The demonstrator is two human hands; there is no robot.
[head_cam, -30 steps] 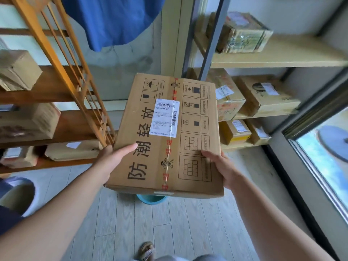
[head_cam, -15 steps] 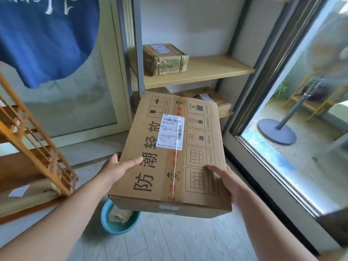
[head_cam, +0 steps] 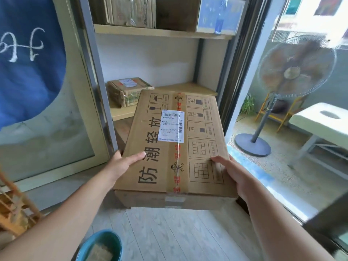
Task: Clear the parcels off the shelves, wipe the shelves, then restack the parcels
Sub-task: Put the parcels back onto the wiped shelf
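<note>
A large flat cardboard parcel [head_cam: 148,147] with black printed characters and a white shipping label is held level in front of me. My left hand [head_cam: 124,163] grips its left edge, thumb on top. My right hand [head_cam: 230,171] grips its right edge the same way. The parcel's far end reaches over the front of a light wooden shelf [head_cam: 188,87]. On that shelf, at the left, sits a small taped parcel [head_cam: 128,91]. The shelf above [head_cam: 160,32] carries several upright cardboard boxes [head_cam: 131,11].
A teal basin [head_cam: 98,245] with a cloth in it stands on the plank floor below my left arm. An orange wooden rack [head_cam: 13,210] is at the far left. A glass door on the right shows a standing fan [head_cam: 295,70] outside. Blue fabric [head_cam: 28,53] hangs upper left.
My view has swung right and up from the lower shelves toward the middle shelf. Both hands have carried the parcel closer to that shelf, keeping the same hold.
</note>
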